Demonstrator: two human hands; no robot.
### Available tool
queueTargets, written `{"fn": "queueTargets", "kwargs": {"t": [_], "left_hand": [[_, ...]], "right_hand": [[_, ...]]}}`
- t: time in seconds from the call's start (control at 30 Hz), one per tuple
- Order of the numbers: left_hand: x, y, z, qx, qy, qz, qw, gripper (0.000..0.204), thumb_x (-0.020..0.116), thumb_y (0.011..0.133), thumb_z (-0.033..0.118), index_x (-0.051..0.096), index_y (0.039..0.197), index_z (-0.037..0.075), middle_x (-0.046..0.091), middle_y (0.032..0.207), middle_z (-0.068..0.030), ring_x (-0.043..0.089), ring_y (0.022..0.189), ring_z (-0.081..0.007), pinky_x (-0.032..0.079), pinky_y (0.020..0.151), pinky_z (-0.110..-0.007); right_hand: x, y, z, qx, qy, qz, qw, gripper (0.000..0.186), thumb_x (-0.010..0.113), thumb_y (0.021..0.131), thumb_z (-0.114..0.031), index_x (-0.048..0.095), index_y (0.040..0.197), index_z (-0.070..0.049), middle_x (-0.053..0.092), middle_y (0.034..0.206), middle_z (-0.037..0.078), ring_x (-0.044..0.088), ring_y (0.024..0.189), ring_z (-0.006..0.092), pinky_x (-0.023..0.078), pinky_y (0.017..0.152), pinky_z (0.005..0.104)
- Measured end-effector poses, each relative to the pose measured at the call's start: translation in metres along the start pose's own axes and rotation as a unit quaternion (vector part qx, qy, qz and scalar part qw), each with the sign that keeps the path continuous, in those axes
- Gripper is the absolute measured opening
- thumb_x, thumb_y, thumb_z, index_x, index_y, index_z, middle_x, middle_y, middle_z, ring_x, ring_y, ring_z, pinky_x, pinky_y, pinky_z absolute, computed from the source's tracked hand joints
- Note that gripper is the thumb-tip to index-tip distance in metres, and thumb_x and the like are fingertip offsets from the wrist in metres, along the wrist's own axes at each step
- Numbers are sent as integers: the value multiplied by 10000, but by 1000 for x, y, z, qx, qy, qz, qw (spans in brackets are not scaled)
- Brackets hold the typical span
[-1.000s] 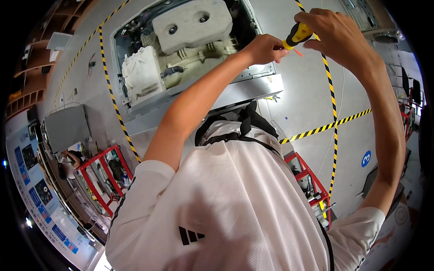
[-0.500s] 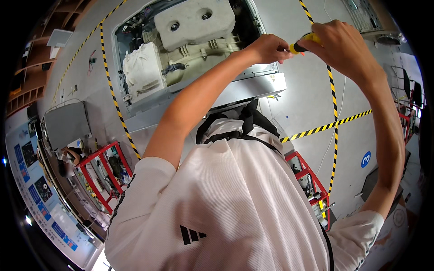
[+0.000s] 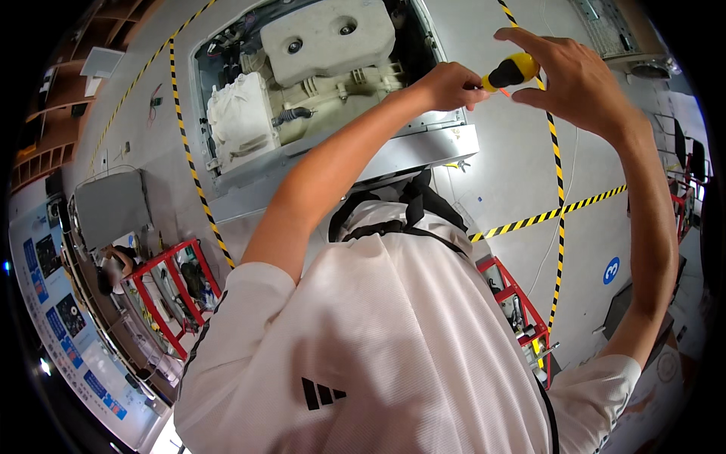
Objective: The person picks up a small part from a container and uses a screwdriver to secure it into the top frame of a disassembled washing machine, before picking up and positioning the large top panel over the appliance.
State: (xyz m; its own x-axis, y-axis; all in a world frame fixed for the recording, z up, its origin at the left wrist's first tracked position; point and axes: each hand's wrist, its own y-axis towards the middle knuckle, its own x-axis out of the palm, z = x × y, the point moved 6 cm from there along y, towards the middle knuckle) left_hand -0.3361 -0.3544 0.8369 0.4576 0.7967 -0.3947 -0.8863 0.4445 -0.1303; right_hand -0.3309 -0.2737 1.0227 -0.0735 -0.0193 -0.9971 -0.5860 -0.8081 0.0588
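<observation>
A screwdriver with a yellow and black handle (image 3: pixel 513 72) lies level above the right edge of an opened metal-cased machine (image 3: pixel 423 151). My left hand (image 3: pixel 448 87) is closed, its fingers pinched at the screwdriver's front end, where the shaft is mostly hidden. Around the handle my right hand (image 3: pixel 578 79) is open, with thumb and forefinger spread apart. Inside the machine are a pale block (image 3: pixel 327 41) with two bolts, a white plastic housing (image 3: pixel 240 121) and a dark ribbed hose (image 3: pixel 291 115).
Red-framed carts with tools stand behind me, one at left (image 3: pixel 170 291) and one at right (image 3: pixel 522 306). Black and yellow tape (image 3: pixel 561 159) marks the grey floor. A grey panel (image 3: pixel 113 208) stands at left, near another person (image 3: pixel 121 261).
My right hand has loosened from the screwdriver handle and its fingers have spread. More of the handle shows now. My left hand stays at the front end, nearly unmoved.
</observation>
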Motion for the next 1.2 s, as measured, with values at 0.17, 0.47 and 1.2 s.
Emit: {"fn": "queueTargets", "kwargs": {"t": [0.17,0.47,1.2], "left_hand": [[0,-1,3,-32,1,-18,999,321,592,835,364,659,803,52,585,614,7,504,576,-80,418,580,-245],[1,0,-1,-33,11,-12,999,324,585,834,366,655,791,53,588,618,-2,525,597,-97,427,604,-251],[-1,-4,-10,-15,-1,6,1000,292,599,822,327,681,889,55,615,636,-10,535,588,-89,435,589,-252]], "right_hand": [[17,11,7,145,-116,-220,958,319,719,756,-282,617,984,-83,629,687,66,607,619,198,465,584,280],[6,5,9,124,-66,-105,985,313,666,803,-352,654,872,-47,593,576,59,567,490,174,443,518,296],[11,9,5,64,30,-76,995,282,673,799,-313,652,789,-31,575,554,58,518,440,156,424,475,277]]}}
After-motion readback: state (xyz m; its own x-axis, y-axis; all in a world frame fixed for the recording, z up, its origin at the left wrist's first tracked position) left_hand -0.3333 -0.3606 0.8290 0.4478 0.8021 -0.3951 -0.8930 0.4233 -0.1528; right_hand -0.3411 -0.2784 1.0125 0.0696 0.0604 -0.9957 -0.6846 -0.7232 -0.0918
